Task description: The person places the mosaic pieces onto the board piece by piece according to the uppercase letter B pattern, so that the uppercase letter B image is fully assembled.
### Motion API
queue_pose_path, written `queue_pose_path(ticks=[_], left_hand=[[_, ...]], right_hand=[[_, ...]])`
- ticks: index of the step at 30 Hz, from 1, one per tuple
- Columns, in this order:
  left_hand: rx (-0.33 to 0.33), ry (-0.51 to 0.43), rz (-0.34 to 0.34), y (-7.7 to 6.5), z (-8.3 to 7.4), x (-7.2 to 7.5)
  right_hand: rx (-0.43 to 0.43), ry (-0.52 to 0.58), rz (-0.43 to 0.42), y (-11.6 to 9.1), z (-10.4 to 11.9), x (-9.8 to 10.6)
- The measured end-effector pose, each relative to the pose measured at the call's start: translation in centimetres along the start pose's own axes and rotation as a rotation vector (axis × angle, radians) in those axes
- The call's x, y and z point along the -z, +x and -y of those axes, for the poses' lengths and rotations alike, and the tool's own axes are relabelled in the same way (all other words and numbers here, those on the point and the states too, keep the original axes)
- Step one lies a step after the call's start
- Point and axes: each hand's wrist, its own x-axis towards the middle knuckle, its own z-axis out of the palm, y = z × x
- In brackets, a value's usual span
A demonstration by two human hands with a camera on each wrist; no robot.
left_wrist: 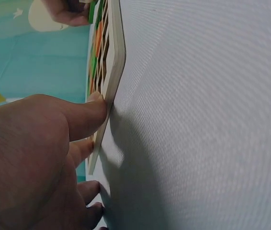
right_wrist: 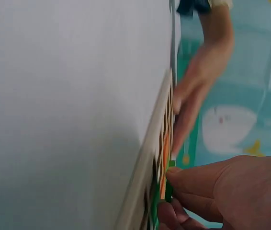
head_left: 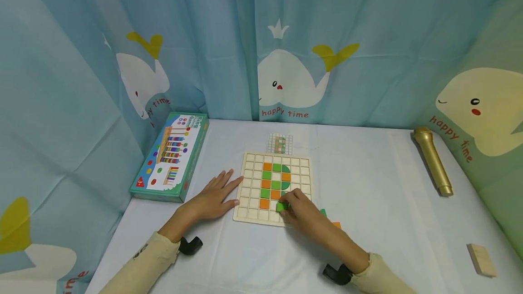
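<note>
A wooden grid board (head_left: 251, 214) lies on the white table, with orange and green tiles set in its middle columns, some of them rounded dark green pieces. My right hand (head_left: 304, 212) pinches a green tile (head_left: 282, 206) over the board's lower part, beside the lowest orange tile (head_left: 264, 203). In the right wrist view the green tile (right_wrist: 170, 184) stands between thumb and fingers, close to the board. My left hand (head_left: 212, 198) rests at the board's left edge, fingers spread; in the left wrist view its thumb (left_wrist: 90, 117) touches the board's rim.
Behind the board lies a small pattern card (head_left: 280, 144). Loose green and orange tiles (head_left: 337, 225) lie partly hidden by the right forearm. A game box (head_left: 171, 158) stands at the left, a gold microphone (head_left: 433, 161) at the right, and a wooden block (head_left: 481, 260) near the front right.
</note>
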Motion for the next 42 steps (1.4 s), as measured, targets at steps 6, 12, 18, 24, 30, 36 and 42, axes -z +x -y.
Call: queue_pose_path(ticks=[6,12,18,24,30,36,42], left_hand=[[-0.007,0.012,-0.004,0.1,0.1,0.1],[-0.002,0.010,-0.005,0.0,0.2,0.2],[-0.006,-0.003,0.000,0.0,0.2,0.1],[-0.005,0.005,-0.006,0.1,0.3,0.0],[-0.010,-0.007,-0.008,0.0,0.3,0.0],[-0.013,-0.008,-0.009,0.0,0.3,0.0],[-0.012,-0.017,-0.002,0.0,0.1,0.0]], right_hand=[[0.044,-0.072,-0.020,0.8,2.5,-2.1],[0.059,-0.144,-0.067,1.2,3.5,-2.7],[0.105,-0.177,-0.050,1.6,3.9,-3.0],[0.121,-0.200,-0.029,1.5,4.0,-2.8],[0.132,-0.180,-0.029,1.1,3.8,-2.6],[0.056,-0.149,-0.031,-0.4,2.7,-1.2],[-0.146,-0.107,-0.038,-3.0,0.5,2.1]])
